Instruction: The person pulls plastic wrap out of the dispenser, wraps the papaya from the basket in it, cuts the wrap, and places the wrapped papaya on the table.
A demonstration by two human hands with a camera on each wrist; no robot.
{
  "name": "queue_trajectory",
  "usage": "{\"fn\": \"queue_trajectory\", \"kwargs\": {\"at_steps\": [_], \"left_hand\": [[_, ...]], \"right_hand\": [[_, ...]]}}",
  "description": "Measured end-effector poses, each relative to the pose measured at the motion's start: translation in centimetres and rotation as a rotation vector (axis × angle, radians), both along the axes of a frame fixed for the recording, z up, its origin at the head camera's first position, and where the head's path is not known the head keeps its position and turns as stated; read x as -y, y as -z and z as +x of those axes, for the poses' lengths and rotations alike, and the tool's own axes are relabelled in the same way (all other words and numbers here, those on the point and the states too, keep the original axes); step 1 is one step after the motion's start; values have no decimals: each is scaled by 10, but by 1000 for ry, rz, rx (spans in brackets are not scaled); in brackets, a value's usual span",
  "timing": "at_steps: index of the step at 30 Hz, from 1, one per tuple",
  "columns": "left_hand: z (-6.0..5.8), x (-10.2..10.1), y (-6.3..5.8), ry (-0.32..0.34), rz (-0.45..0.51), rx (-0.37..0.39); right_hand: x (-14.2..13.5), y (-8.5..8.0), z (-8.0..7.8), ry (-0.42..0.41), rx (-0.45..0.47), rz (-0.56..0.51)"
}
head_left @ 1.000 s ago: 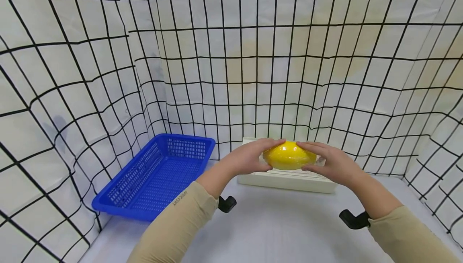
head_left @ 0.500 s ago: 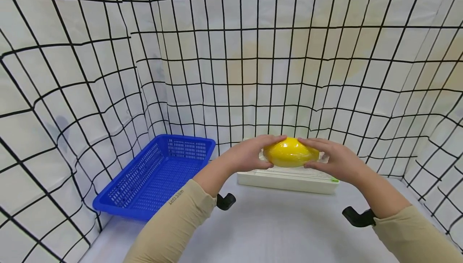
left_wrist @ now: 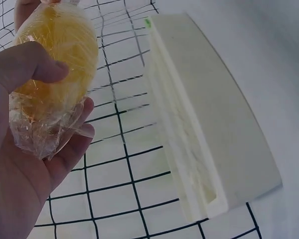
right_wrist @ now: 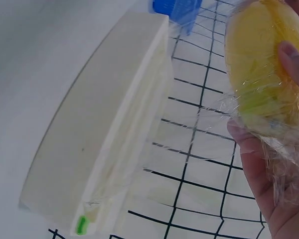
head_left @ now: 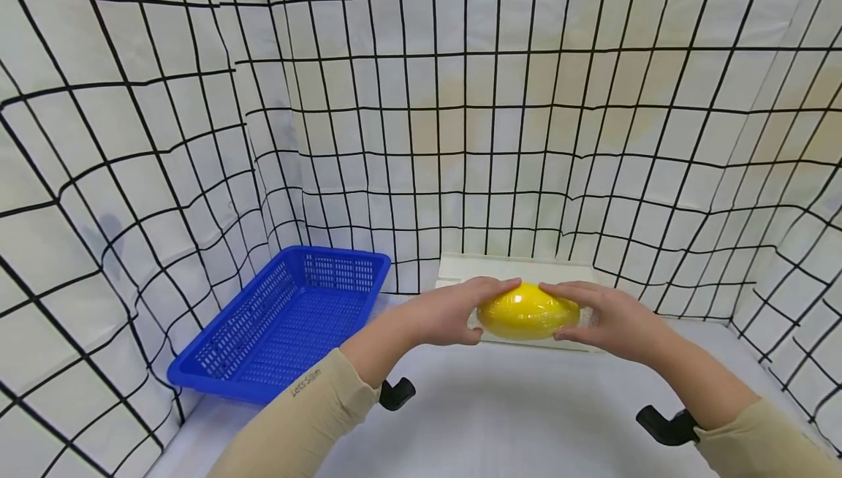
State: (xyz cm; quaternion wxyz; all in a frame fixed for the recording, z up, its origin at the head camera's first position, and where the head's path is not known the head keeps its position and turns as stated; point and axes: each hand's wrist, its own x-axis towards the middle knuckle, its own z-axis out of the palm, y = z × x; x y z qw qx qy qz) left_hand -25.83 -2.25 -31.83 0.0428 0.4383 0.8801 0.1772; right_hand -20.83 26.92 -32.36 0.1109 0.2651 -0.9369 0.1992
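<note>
Both hands hold a yellow, oval, fruit-like thing [head_left: 528, 311] wrapped in clear plastic film, one hand at each end. In the head view my left hand [head_left: 450, 312] grips its left end, and my right hand [head_left: 608, 319] grips the right end. Each wrist view shows a thumb pressing on the yellow side, with the other fingers behind. Crumpled film [left_wrist: 42, 132] bunches near the left palm, and more loose film [right_wrist: 289, 169] gathers at the right palm. Behind the fruit-like thing, partly hidden by it and the hands, lies a long white box [head_left: 513, 267] resembling a film dispenser.
A blue perforated plastic basket [head_left: 279, 324] stands at the left on the white table [head_left: 520, 412]. Black wire grid [head_left: 467, 109] over white sheeting rises at the back and both sides. A small green mark [right_wrist: 81, 225] shows at one end of the white box.
Both hands have come lower in the head view with the wrapped yellow thing, after a slight rise. More of the white box's back now shows above them.
</note>
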Motion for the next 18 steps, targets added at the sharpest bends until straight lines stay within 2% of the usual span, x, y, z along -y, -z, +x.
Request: {"fn": "queue_trajectory", "kwargs": {"at_steps": [8,13,18], "left_hand": [[7,-1,35,32,-1,62],[4,-2,62,64,10,92],[0,-4,89,39,18,142]], "right_hand": [[-3,41,10,4,80,-27],[-2,67,8,-26,137,-26],[0,90,3,-27,167,33]]}}
